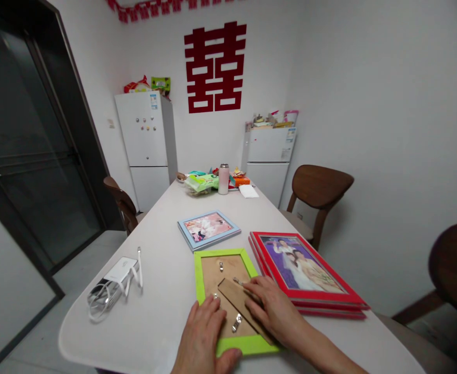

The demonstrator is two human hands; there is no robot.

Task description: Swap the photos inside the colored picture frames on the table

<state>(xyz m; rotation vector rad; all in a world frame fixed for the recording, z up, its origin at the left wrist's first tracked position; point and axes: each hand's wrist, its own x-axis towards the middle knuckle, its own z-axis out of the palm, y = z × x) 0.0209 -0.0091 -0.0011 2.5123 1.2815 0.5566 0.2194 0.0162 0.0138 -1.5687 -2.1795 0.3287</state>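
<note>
A lime-green picture frame (203,262) lies face down near the table's front edge, its brown backing board (228,267) showing with small metal clips. My left hand (202,335) rests flat on the frame's lower left part, fingers stretched out, thumb over the bottom rim. My right hand (272,307) lies flat on the brown stand strip (234,293) that crosses the backing, fingers extended toward the left. Neither hand grips anything.
A stack of red frames (310,270) sits right of the green one. A blue frame (208,228) lies behind it. A white power bank with cable (113,283) lies at left. The white table (162,311) carries a bottle (223,179) and snacks at its far end. Chairs stand around it.
</note>
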